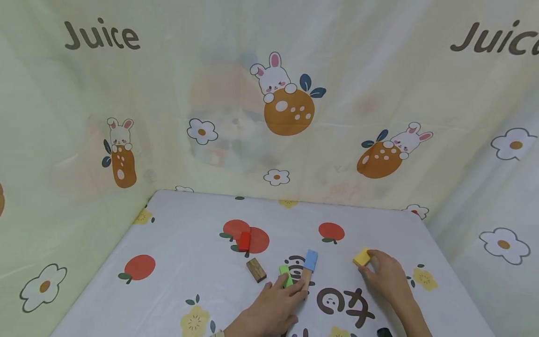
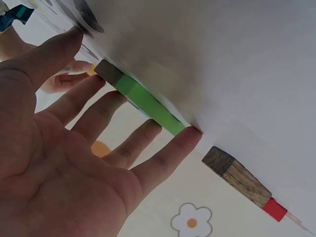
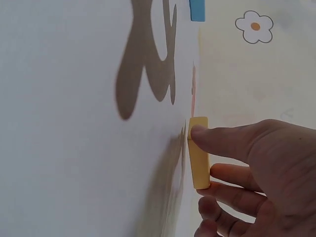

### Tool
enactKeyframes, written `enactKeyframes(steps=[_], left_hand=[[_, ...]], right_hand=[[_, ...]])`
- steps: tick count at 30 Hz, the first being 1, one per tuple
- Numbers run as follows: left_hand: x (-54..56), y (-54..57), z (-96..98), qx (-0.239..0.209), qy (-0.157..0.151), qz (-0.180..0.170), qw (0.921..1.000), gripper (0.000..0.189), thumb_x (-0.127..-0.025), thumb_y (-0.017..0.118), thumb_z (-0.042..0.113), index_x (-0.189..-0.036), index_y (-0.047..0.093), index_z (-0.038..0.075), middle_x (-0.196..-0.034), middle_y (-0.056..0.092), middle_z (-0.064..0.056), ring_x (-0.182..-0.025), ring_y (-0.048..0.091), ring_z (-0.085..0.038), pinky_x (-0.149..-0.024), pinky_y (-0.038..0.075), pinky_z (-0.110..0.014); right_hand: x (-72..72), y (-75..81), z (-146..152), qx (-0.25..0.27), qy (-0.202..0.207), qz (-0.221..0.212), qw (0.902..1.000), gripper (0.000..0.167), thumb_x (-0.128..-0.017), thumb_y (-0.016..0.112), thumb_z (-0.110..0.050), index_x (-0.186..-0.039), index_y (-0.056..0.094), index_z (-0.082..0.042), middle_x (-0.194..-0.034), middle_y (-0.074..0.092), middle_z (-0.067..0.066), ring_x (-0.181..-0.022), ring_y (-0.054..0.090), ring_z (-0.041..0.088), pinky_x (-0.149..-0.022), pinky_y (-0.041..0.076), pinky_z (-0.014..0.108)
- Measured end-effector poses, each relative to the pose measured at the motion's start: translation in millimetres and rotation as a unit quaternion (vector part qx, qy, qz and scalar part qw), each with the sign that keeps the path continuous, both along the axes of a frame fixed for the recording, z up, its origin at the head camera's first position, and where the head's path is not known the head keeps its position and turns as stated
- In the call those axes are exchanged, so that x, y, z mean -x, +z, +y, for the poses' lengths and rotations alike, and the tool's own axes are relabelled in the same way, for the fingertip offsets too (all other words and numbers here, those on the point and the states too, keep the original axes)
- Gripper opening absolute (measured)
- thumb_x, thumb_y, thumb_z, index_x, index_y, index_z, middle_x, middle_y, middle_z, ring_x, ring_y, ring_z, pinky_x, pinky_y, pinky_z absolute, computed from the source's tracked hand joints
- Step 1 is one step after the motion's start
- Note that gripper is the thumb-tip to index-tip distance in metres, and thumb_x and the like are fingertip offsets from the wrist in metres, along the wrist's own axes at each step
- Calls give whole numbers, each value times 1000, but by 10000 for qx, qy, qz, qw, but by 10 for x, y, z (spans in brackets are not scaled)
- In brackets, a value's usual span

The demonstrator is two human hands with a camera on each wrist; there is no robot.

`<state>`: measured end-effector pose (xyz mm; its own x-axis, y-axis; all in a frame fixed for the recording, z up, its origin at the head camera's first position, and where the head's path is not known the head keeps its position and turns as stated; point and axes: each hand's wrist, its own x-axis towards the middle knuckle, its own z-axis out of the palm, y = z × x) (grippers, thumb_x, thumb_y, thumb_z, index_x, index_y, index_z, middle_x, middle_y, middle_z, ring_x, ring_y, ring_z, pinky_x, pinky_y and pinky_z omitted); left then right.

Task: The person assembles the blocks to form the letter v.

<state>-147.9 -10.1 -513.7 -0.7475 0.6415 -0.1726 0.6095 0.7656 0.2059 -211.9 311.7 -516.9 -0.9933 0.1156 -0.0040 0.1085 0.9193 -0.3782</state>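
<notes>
My left hand (image 1: 273, 306) is spread low over the table, its fingers mostly straight. Its fingertips touch a green block (image 1: 285, 276) and reach a plain wooden block (image 1: 306, 279). A blue block (image 1: 310, 260) lies at the far end of the wooden one. To the right, my right hand (image 1: 387, 278) pinches a yellow block (image 1: 361, 257) between thumb and fingers, at the table surface. In the right wrist view, the thumb lies on one face of the yellow block (image 3: 199, 158).
Left of the green block lies a dark wood-grain block (image 1: 256, 270), with a red block (image 1: 244, 241) farther back on a printed fruit. A black object (image 1: 384, 332) shows at the front edge. Patterned curtains (image 1: 236, 93) stand behind and beside the table.
</notes>
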Motion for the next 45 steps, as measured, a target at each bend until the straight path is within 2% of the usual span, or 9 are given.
enactKeyframes(steps=[14,23,33,40,45], left_hand=[[2,13,11,-15,-1,6,10000,66,-97,75,42,-158,48,39,-169,40,18,-155,43,-30,-108,57,-56],[13,13,7,1,-12,1,10000,67,-97,75,42,-158,47,39,-169,40,18,-155,43,-30,-107,57,-56],[23,0,6,43,-2,52,10000,65,-97,74,44,-156,48,41,-169,40,19,-155,43,-29,-107,57,-54],[23,4,17,69,30,7,10000,66,-97,75,44,-157,48,41,-169,41,19,-155,43,-30,-107,57,-55],[10,12,19,98,56,5,9999,67,-96,76,44,-157,48,41,-168,41,20,-154,45,-29,-107,58,-55]], right_hand=[[21,-81,-78,214,165,335,9991,59,-92,80,-18,-140,58,7,-146,59,33,-139,50,55,-116,41,69],[63,-76,-173,371,200,218,9989,61,-93,79,-19,-144,56,5,-149,57,31,-142,48,53,-117,40,69],[95,-63,-268,254,596,611,9960,59,-91,82,-19,-140,59,5,-143,63,31,-130,60,52,-108,51,66],[136,-89,-339,370,671,573,9954,59,-91,82,-19,-141,60,4,-145,62,29,-135,58,51,-109,51,65],[147,-100,-408,368,797,551,9946,58,-91,82,-19,-140,61,3,-144,64,29,-129,62,49,-107,53,63]])
